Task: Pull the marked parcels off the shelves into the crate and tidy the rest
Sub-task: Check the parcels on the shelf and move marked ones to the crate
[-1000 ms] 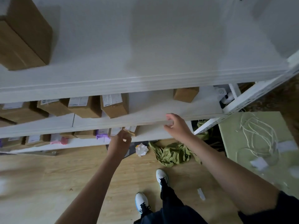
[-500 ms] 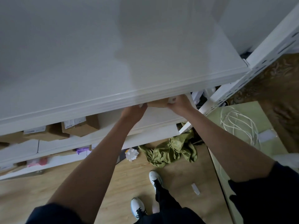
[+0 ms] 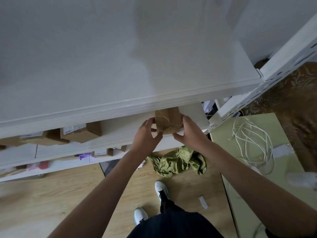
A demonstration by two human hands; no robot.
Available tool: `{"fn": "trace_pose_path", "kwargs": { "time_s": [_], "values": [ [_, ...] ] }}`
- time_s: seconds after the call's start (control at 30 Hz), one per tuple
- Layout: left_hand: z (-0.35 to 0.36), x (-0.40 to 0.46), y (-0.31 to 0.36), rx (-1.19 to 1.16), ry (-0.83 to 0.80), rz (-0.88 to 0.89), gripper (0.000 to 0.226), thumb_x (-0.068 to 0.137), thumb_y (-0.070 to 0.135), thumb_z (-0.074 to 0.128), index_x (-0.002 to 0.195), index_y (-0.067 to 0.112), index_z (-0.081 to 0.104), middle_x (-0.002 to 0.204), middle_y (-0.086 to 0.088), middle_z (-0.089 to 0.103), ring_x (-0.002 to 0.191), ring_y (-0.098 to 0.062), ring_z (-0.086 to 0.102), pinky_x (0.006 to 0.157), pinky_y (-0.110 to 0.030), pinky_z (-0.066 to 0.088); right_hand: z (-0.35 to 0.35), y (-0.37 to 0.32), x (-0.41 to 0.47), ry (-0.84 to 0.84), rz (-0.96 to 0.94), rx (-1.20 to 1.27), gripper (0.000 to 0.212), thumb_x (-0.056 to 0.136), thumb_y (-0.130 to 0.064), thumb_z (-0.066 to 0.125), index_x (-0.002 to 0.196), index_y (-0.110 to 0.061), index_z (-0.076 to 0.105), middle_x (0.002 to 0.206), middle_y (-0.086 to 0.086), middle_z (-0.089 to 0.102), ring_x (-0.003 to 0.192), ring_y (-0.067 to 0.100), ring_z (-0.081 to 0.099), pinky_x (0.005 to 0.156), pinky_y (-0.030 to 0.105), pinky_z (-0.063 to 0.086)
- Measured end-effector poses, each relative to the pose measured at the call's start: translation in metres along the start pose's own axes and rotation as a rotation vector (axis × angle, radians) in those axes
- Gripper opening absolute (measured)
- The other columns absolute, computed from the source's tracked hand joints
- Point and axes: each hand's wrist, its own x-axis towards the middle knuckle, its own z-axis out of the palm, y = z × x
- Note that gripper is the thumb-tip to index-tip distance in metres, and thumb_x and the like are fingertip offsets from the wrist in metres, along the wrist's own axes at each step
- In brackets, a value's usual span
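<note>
Brown cardboard was gripped between both hands: a small parcel (image 3: 167,121) sat at the front edge of the second shelf (image 3: 120,134), partly tucked under the lip of the top shelf (image 3: 120,57). Fingers of the left hand (image 3: 147,134) were spread and pressed against the parcel's left side, thumb reaching under its front corner. The right hand (image 3: 189,133) cupped the right side, fingers curled along the face and thumb pointing inward beneath it. Both forearms reached up from the bottom of the view. Further left on the same shelf stood several labelled boxes (image 3: 80,133), well apart from the held parcel. A lower shelf (image 3: 51,167) carried more small boxes and a purple item (image 3: 84,155). On the wooden floor (image 3: 42,203) lay a crumpled green cloth (image 3: 178,162), near two white shoes (image 3: 161,188). To the right, a green board (image 3: 281,200) held a loose coil of white cord (image 3: 250,143).
</note>
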Motion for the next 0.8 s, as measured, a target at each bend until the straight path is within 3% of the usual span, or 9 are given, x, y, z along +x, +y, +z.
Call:
{"fn": "trace_pose_path", "kwargs": {
  "time_s": [0.13, 0.27, 0.43, 0.53, 0.7, 0.8],
  "values": [
    [0.003, -0.013, 0.003, 0.013, -0.041, -0.037, 0.040, 0.088, 0.024, 0.071, 0.125, 0.024, 0.056, 0.119, 0.010, 0.061, 0.095, -0.006, 0.065, 0.082, -0.027, 0.056, 0.004, 0.001, -0.016, 0.028, -0.028, -0.044, 0.064, 0.087, -0.023, 0.071, 0.143, -0.021, 0.042, 0.122, -0.001, 0.052, 0.097, 0.013, 0.061, 0.083, 0.040, 0.057],
    [0.003, -0.015, 0.004, 0.046, -0.038, -0.077, 0.038, 0.087, 0.029, 0.070, 0.122, 0.020, 0.056, 0.116, 0.006, 0.064, 0.095, -0.010, 0.066, 0.082, -0.035, 0.057, 0.000, -0.010, -0.015, 0.093, -0.054, -0.128, 0.068, 0.088, -0.022, 0.071, 0.148, -0.014, 0.039, 0.128, 0.004, 0.049, 0.093, 0.018, 0.059, 0.076, 0.039, 0.056],
    [-0.011, -0.025, -0.012, 0.097, 0.057, -0.128, 0.036, 0.086, 0.028, 0.070, 0.118, 0.018, 0.058, 0.110, 0.004, 0.066, 0.093, -0.013, 0.065, 0.082, -0.036, 0.056, 0.013, -0.034, -0.007, 0.123, -0.159, -0.273, 0.067, 0.087, -0.027, 0.073, 0.144, -0.008, 0.043, 0.133, 0.009, 0.051, 0.115, 0.027, 0.056, 0.087, 0.041, 0.055],
    [-0.027, -0.033, -0.031, 0.161, 0.084, -0.182, 0.037, 0.085, 0.028, 0.071, 0.116, 0.015, 0.054, 0.111, -0.001, 0.065, 0.097, -0.019, 0.065, 0.081, -0.036, 0.054, 0.025, -0.051, -0.001, 0.116, -0.227, -0.331, 0.067, 0.085, -0.027, 0.074, 0.142, -0.008, 0.044, 0.133, 0.010, 0.052, 0.114, 0.030, 0.058, 0.091, 0.044, 0.053],
    [-0.053, -0.051, -0.059, 0.212, 0.176, -0.199, 0.050, 0.085, 0.024, 0.073, 0.126, 0.015, 0.047, 0.114, -0.003, 0.059, 0.098, -0.023, 0.064, 0.078, -0.034, 0.052, 0.042, -0.083, 0.012, 0.089, -0.329, -0.336, 0.069, 0.086, -0.028, 0.074, 0.145, -0.013, 0.043, 0.138, 0.011, 0.049, 0.118, 0.032, 0.055, 0.095, 0.046, 0.051],
    [-0.069, -0.056, -0.070, 0.223, 0.207, -0.203, 0.068, 0.085, 0.024, 0.074, 0.143, 0.015, 0.039, 0.132, -0.007, 0.054, 0.108, -0.026, 0.062, 0.085, -0.041, 0.054, 0.048, -0.094, 0.020, 0.092, -0.377, -0.367, 0.070, 0.085, -0.032, 0.075, 0.146, -0.014, 0.045, 0.140, 0.008, 0.049, 0.121, 0.030, 0.053, 0.100, 0.045, 0.047]
  ]
}}
